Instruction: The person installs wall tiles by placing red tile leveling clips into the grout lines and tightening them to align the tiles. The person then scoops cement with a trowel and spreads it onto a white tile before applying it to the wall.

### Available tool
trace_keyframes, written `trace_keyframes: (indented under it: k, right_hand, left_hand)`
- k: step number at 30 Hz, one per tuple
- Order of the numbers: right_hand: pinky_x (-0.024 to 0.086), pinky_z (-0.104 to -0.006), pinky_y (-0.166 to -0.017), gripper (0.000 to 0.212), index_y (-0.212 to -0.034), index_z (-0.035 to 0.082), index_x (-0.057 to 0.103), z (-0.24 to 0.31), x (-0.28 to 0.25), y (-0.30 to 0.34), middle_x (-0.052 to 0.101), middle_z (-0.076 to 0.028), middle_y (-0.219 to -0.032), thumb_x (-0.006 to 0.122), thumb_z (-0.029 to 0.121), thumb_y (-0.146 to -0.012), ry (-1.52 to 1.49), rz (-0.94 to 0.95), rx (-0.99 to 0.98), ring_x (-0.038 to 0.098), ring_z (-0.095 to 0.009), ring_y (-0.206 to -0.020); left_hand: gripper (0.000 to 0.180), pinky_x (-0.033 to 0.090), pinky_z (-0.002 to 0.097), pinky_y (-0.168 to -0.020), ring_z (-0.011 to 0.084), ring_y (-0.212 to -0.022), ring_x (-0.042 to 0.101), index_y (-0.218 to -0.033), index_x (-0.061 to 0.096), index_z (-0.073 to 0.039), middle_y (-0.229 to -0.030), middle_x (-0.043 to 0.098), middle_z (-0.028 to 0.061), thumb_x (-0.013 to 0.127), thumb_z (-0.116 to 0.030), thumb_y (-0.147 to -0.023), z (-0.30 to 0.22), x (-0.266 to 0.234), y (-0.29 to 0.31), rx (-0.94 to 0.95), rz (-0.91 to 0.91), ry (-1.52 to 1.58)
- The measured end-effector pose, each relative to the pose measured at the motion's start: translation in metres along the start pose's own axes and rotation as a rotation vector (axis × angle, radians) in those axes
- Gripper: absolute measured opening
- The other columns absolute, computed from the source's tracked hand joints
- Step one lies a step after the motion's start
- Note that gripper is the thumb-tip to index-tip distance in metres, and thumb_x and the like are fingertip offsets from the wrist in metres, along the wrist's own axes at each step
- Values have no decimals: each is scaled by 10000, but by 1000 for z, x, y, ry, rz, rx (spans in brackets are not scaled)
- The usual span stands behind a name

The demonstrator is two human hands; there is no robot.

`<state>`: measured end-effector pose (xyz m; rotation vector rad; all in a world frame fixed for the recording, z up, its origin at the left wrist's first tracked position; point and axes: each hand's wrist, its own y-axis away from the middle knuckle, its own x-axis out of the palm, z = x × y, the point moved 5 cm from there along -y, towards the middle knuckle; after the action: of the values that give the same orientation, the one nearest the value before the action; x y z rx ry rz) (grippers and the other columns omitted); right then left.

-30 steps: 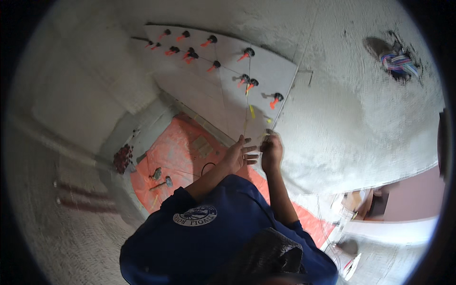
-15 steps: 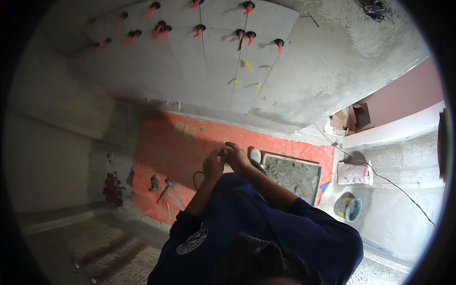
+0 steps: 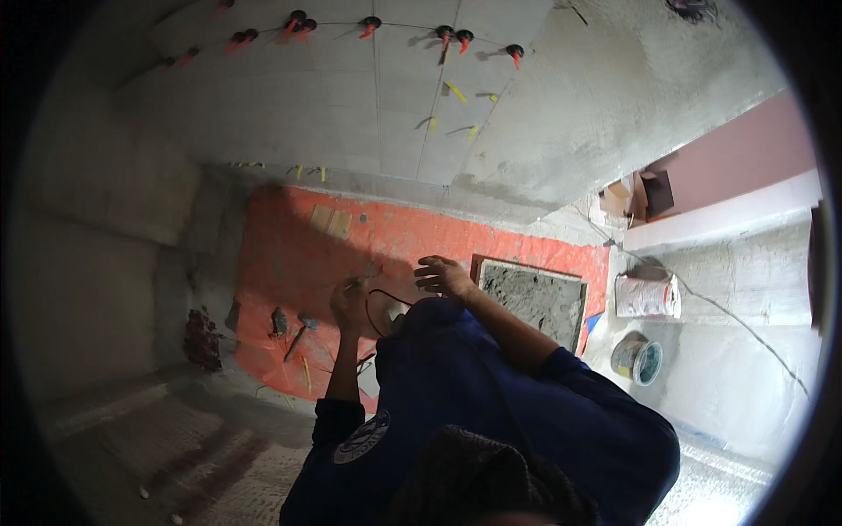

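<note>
My right hand (image 3: 445,279) is held over the orange sheet (image 3: 412,232), fingers stretched and spread, with nothing seen in it. Apart from it, to the left, my left hand (image 3: 349,305) is raised above the same sheet. Its fingers are smeared, so any small thing in them is hidden. Between the hands, a dark cord (image 3: 369,307) curves close to my body. Just right of my right hand lies a shallow tray of wet grey mortar (image 3: 531,298). Dark hand tools (image 3: 298,337) rest on the sheet at the left.
Ahead, large grey wall tiles (image 3: 333,114) carry red-and-black levelling knobs (image 3: 371,26) and yellow clips (image 3: 454,92). A bucket (image 3: 647,362), a white bag (image 3: 647,296) and a cardboard box (image 3: 618,197) stand at the right. A long cable (image 3: 728,307) crosses there. Tan pieces (image 3: 331,221) lie near the wall.
My hands, together half a second ago, have parted: the left moved left, while the right opened its fingers. The view has tilted down, shifting the wall knobs upward in the picture.
</note>
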<state>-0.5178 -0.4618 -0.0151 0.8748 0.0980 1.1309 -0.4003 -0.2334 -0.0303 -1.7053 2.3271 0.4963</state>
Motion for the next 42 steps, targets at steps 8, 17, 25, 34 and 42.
trace_keyframes:
  k: [8,17,25,34,42]
  right_hand:
    - [528,-317,-675,313,-1163,45,561,-22,-81,27,663,-127,-972,515,254,-934,-44,-324,-52,656,-208,-764]
    - [497,-319,-601,295,-1145,51,573,-41,-106,17,658,-96,-925,490,229,-925,-28,-515,-56,638,-186,-710]
    - [495,-300,-568,308,-1153,48,575,-16,-100,-7,670,-110,-916,493,215,-908,37,-522,-97,646,-193,-689]
    - [505,-329,-638,322,-1180,56,564,102,-131,-64,668,-107,-961,464,207,-913,39,-571,-284,647,-208,-721]
    - [490,-409,-786,423,-1307,113,476,189,-164,-155,591,-64,-1181,490,282,-919,-139,-561,-376,590,-234,-936]
  left_hand:
    - [290,558,335,-685,227,-766,617,-1110,568,-16,-944,593,94,626,23,-828,115,-65,19,-468,-119,730]
    - [110,480,326,-532,209,-635,580,-961,563,-65,-744,569,64,588,-167,-927,138,-90,11,-647,47,951]
    - [185,401,291,-471,177,-591,523,-1104,541,-97,-727,538,43,493,-228,-981,158,-90,27,-732,72,1026]
    - [192,457,317,-495,230,-651,590,-1157,501,-91,-862,586,95,488,-135,-970,165,-92,56,-847,44,924]
    - [244,477,281,-478,183,-632,589,-1178,533,-79,-876,608,101,540,-144,-943,121,-122,69,-930,-57,983]
